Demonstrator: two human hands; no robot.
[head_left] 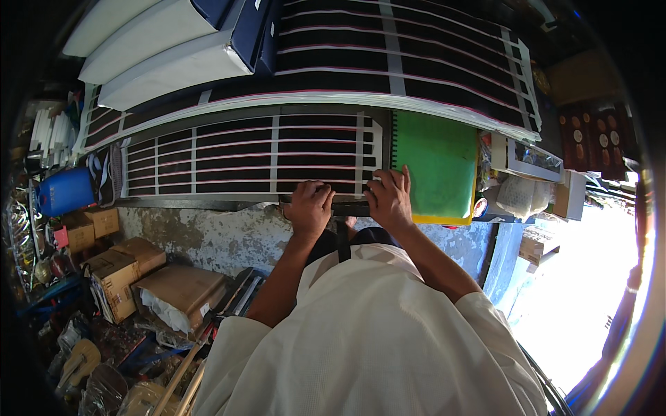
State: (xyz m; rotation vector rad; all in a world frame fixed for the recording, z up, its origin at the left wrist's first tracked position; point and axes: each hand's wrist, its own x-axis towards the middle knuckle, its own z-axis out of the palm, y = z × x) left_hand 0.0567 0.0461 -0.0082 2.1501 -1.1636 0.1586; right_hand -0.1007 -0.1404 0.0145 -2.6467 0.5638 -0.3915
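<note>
A long black sheet (236, 149), lined with white strips edged in red and crossed by grey bands, lies before me on a dark surface. At its near edge, right of its middle, is my left hand (310, 208), its fingers curled together; whatever they hold is hidden. My right hand (390, 201) rests by the sheet's right end, fingers bent and somewhat apart, one reaching onto a green spiral-bound notebook (437, 166). A yellow edge shows under the notebook. Beyond, a thicker stack of similar striped sheets (458, 83) sits higher.
Large white-and-blue box-like volumes (166, 73) lie on the far stack. At left are a blue container (66, 191) and cardboard boxes (180, 295). A peeling wall (201, 236) runs below the near edge. Wrapped goods (517, 194) stand at right, beside bright daylight.
</note>
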